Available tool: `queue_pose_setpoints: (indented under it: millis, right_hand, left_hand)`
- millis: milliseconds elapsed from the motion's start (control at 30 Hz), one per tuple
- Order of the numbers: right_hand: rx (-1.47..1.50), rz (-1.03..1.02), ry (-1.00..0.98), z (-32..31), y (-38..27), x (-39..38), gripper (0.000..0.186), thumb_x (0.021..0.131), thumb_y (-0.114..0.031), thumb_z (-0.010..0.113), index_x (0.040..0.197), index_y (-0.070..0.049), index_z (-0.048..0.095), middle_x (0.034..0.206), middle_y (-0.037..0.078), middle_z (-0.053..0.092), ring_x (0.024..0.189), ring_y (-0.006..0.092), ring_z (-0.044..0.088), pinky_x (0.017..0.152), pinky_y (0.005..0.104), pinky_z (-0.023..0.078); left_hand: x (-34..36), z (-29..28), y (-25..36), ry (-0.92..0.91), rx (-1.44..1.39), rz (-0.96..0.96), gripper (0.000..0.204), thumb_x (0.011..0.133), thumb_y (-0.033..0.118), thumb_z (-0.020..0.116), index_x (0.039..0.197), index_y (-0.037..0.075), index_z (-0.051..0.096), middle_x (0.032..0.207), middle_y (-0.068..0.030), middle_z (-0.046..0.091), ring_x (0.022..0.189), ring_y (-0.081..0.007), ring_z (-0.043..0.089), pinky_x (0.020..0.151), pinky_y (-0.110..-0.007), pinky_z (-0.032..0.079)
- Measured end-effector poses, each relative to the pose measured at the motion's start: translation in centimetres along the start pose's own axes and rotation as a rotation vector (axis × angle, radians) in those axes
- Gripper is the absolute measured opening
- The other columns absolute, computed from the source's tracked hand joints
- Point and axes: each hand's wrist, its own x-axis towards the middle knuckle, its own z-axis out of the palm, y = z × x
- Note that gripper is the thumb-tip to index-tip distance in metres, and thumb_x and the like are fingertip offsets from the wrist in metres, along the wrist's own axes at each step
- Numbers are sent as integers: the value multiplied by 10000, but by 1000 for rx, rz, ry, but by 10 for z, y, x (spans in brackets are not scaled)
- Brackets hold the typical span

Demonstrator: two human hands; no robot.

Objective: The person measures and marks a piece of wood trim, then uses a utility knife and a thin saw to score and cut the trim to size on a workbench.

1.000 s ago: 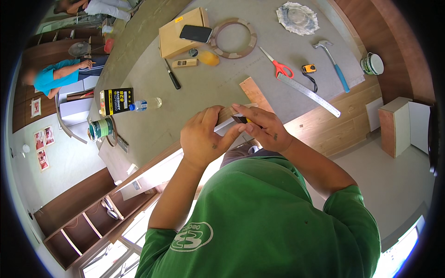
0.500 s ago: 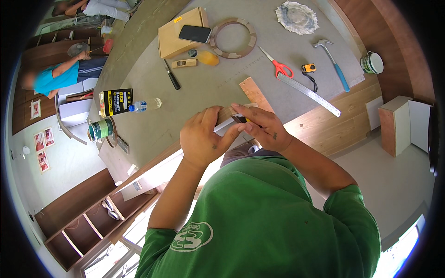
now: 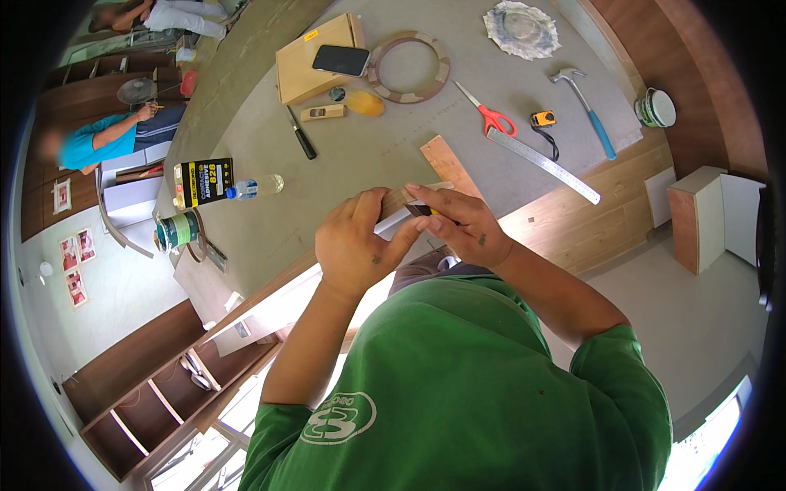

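Close to my body, at the table's near edge, both hands meet around a small wooden piece [image 3: 395, 200]. My left hand [image 3: 348, 237] is closed on its left side, thumb pointing toward the right hand. My right hand [image 3: 468, 229] pinches a small black and yellow tool [image 3: 419, 210] against the wood. Its kind is mostly hidden by the fingers. Just beyond the hands, a flat wooden strip [image 3: 444, 166] lies on the grey table [image 3: 352, 172]. To its right are a steel ruler [image 3: 548, 168] and red-handled scissors [image 3: 497, 122].
A yellow tape measure [image 3: 543, 119] and blue-handled hammer [image 3: 596, 127] lie at right. Farther off are a ring [image 3: 374, 80], a phone [image 3: 340, 60] on a cardboard box [image 3: 296, 72], and a black-handled knife [image 3: 304, 143]. An adhesive can [image 3: 190, 182] and bottle [image 3: 260, 186] stand left. A co-worker [image 3: 98, 143] is beyond.
My hands keep nearly the same grip and place. The whole view has shifted very slightly. The co-worker's forearm at far left has moved a little.
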Motion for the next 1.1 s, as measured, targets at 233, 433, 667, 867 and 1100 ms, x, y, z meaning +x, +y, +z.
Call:
queue_pose_setpoints:
  millis: [233, 433, 667, 867, 1100]
  right_hand:
    - [10, -32, 42, 1, -1, 0, 440, 1043, -148, 667, 1448, 16, 613, 1181, 173, 747, 982, 231, 701, 895, 337, 549]
    - [38, 29, -45, -5, -5, -1, 442, 1046, -144, 663, 1451, 24, 606, 1182, 176, 747, 946, 220, 699, 861, 324, 541]
    - [40, -6, -28, -4, -5, 0, 450, 1045, -150, 665, 1457, 19, 605, 1161, 181, 747, 907, 206, 696, 829, 314, 543]
    - [44, 9, -46, -7, -3, -2, 453, 1036, -142, 671, 1456, 16, 608, 1057, 158, 745, 840, 185, 675, 787, 305, 537]
    - [72, 51, -99, -9, -7, -2, 480, 1067, -163, 612, 1475, 84, 555, 1024, 146, 690, 852, 190, 614, 832, 338, 499]
  left_hand:
    - [-2, -1, 4, -14, 2, -9, 561, 847, 530, 838, 1069, 32, 706, 823, -133, 716, 710, -338, 691, 625, -405, 545]
    - [-3, 3, 3, 59, -1, 36, 550, 842, 565, 827, 982, 51, 694, 748, -77, 674, 653, -275, 661, 589, -375, 515]
    - [-4, 1, 3, 5, -21, 5, 552, 854, 521, 833, 1075, 30, 708, 824, -131, 715, 714, -333, 691, 627, -401, 544]
    - [-4, 3, 5, 61, 3, 56, 534, 844, 547, 831, 968, 46, 695, 733, -70, 659, 641, -267, 651, 586, -369, 507]
    - [-4, 4, 6, 59, 9, 49, 514, 851, 533, 832, 952, 48, 697, 729, -63, 661, 637, -256, 650, 584, -363, 508]
